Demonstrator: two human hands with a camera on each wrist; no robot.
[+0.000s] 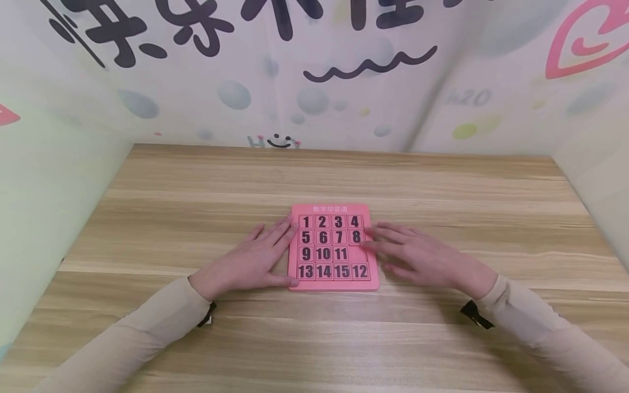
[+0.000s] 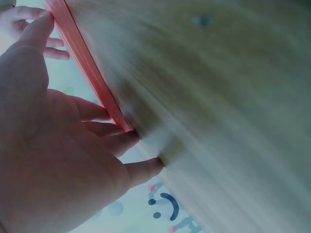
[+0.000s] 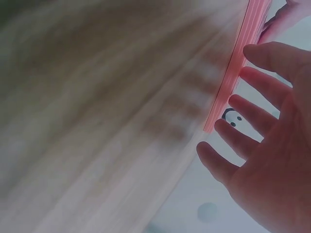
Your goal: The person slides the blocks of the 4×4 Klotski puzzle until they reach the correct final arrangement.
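Observation:
A pink sliding number puzzle (image 1: 334, 285) lies flat on the wooden table. Rows 1 to 8 run in order; below come 9, 10, 11 and a gap at the right, then 13, 14, 15 and the 12 tile (image 1: 360, 272). My left hand (image 1: 248, 261) rests along the puzzle's left edge, fingers extended and thumb at the lower left corner. On the other side my right hand (image 1: 425, 256) reaches in with fingers spread, its index fingertip at the 8 tile (image 1: 356, 237). In the right wrist view, the other fingers stand beside the pink side edge (image 3: 228, 82).
The wooden table (image 1: 314, 338) extends around the puzzle. Behind it rises a white wall (image 1: 196, 98) with black lettering and coloured dots, and pale walls flank both sides. Each wrist carries a dark strap (image 1: 476, 315).

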